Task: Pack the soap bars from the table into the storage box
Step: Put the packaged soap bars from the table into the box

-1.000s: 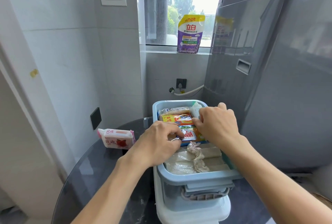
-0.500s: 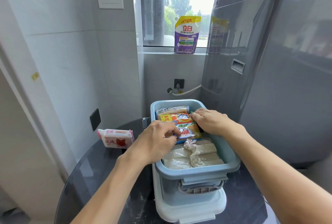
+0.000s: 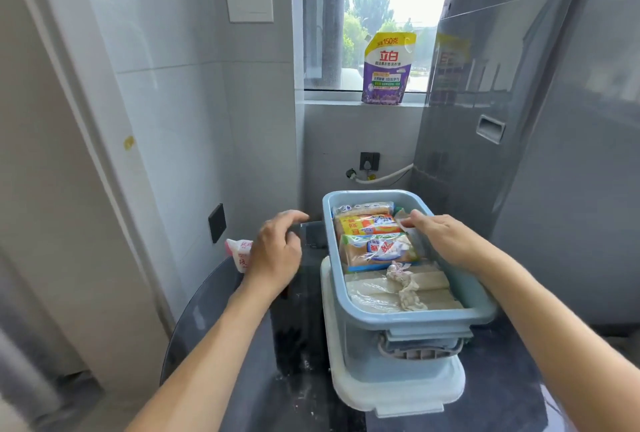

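Note:
The blue storage box [image 3: 415, 319] stands on its white lid [image 3: 398, 393] on the dark round table [image 3: 294, 345]. Inside lie several wrapped soap bars: a yellow-orange pack [image 3: 369, 225], a blue-and-orange pack [image 3: 377, 251] and pale bars in clear wrap [image 3: 374, 289] at the near end. My right hand [image 3: 440, 235] rests inside the box at its far right, fingertips on a whitish wrapper [image 3: 401, 218]. My left hand [image 3: 277, 251] hovers outside the box to its left, fingers apart and empty, partly hiding a pink-and-white soap pack [image 3: 239, 253] on the table.
A grey washing machine [image 3: 519, 154] stands close behind and to the right of the box. A purple detergent pouch [image 3: 386, 69] stands on the window sill. Tiled walls close in at the left, with a black socket [image 3: 217, 222] near the table edge.
My left hand has let go of the blue-and-orange pack and pulled out of the box to the left, toward the pink pack. My right hand has slid to the box's far right.

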The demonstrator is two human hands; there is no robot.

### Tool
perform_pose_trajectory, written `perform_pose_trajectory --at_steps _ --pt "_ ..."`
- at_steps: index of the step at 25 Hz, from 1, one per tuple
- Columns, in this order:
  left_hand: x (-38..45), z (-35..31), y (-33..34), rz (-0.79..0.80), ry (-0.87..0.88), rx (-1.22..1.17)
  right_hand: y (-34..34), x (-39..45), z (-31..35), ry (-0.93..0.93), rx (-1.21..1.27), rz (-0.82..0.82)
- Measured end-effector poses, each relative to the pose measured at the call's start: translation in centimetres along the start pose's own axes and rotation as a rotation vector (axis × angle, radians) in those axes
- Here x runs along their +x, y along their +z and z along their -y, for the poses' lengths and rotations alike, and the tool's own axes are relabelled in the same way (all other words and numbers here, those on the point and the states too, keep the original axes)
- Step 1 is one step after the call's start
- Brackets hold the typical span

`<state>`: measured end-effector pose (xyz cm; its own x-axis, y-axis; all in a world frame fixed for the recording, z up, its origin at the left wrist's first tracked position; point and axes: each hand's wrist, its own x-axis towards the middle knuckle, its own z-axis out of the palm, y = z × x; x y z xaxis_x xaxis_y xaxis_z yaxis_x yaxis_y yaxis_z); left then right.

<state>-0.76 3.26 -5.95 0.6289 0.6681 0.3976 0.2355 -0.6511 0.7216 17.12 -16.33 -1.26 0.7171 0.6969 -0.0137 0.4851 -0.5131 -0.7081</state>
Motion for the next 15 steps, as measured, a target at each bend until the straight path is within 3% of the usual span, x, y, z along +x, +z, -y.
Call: perform_pose_trajectory --at_steps 1,4,5,10,12,15 --pt "0.4 2.2 -0.2 0.003 -0.065 0.185 -0.1 -0.8 -0.3 -0.022 0.072 -0.001" --pt "0.5 8.3 0.5 0.303 -0.204 0.592 0.1 -2.2 -1.8 -0.056 0.179 -0.046" --pt "0.6 9.4 0.9 0.336 -0.198 0.669 0.1 -2.5 -2.1 -0.07 0.211 -0.072" --pt "1.7 9.8 1.4 0.085 -0.123 0.967 0.1 -3.3 -2.9 -0.095 0.242 -0.133" --pt "1.6 9.5 1.3 0.017 -0.161 0.891 0.2 -3.4 -2.8 -0.101 0.218 -0.135" --pt "2.6 5.5 -0.5 -0.22 -0.279 0.322 0.0 -4.3 -2.0 -0.112 0.142 -0.184"
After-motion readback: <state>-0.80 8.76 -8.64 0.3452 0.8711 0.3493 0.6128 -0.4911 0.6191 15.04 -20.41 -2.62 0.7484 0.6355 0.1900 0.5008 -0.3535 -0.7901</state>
